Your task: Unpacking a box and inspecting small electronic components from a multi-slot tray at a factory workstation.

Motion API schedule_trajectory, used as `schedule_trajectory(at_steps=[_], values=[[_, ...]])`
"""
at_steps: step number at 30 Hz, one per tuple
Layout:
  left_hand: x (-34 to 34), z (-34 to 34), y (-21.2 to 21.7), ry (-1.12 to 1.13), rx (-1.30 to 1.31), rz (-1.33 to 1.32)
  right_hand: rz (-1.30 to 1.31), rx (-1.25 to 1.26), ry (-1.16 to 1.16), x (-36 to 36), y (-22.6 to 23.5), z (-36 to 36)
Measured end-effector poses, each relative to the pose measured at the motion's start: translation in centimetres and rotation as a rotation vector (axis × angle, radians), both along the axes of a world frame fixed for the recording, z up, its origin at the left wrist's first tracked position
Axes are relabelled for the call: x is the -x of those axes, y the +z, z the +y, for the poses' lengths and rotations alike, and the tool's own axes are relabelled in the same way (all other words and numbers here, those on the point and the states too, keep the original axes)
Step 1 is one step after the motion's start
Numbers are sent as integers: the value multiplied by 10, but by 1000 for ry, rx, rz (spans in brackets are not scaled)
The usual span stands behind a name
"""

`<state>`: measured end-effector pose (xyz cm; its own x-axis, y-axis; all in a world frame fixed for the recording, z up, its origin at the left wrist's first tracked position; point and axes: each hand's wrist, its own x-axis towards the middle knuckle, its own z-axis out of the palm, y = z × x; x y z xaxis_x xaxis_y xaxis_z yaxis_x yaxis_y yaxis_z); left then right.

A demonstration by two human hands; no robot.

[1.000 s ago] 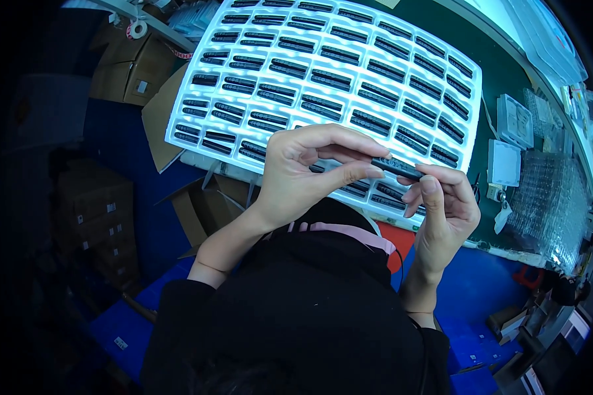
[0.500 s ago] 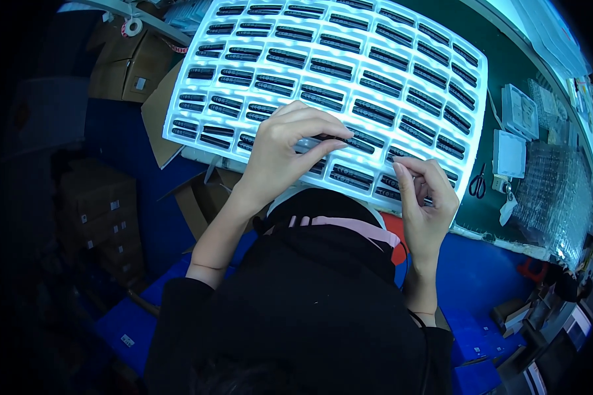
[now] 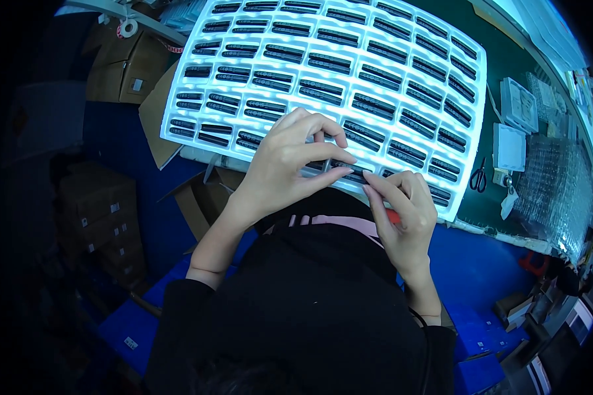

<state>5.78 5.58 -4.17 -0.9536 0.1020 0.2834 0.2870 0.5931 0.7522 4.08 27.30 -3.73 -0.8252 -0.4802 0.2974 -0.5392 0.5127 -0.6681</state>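
A white moulded tray [image 3: 412, 89] lies tilted across the table, its pockets each holding slim black strips with small pale markings, mostly in pairs. At its near edge my left hand [image 3: 286, 155] pinches a black strip [image 3: 344, 165] between thumb and index finger; the other fingers are curled above. My right hand [image 3: 405, 214] meets the right end of that strip with thumb and index fingertips close together. The strip sits low over a near-edge pocket; whether it touches the pocket floor is hidden by my fingers.
On the green table right of the tray are dark-handled scissors [image 3: 479, 178], white plastic boxes [image 3: 509, 148] and bubble wrap [image 3: 550, 197]. Cardboard boxes [image 3: 115, 72] stand at the left, with an opened carton [image 3: 194, 204] below the tray's left edge. A tape roll [image 3: 129, 27] hangs at the upper left.
My right hand has moved left along the near edge to the strip at my left fingertips. My left hand's pinch has come slightly nearer to me, and its other fingers have lifted.
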Motion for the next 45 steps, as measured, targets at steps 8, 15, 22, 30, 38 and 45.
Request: schedule_trajectory(at_steps=[8,15,22,30,38,45], values=[[-11,2,-4,17,51,-52,-26,4,-26,0,1,-4],[-10,1,-3,5,35,-46,-123,125,-79,1,-2,-6],[-8,0,-6,-2,5,-59,-104,195,-57,8,0,-8],[-8,6,1,39,-75,38,-365,405,-64,10,11,-3],[1,20,32,27,-404,131,-450,744,-192,14,36,13],[8,22,34,-11,-384,199,-306,647,-149,14,38,19]])
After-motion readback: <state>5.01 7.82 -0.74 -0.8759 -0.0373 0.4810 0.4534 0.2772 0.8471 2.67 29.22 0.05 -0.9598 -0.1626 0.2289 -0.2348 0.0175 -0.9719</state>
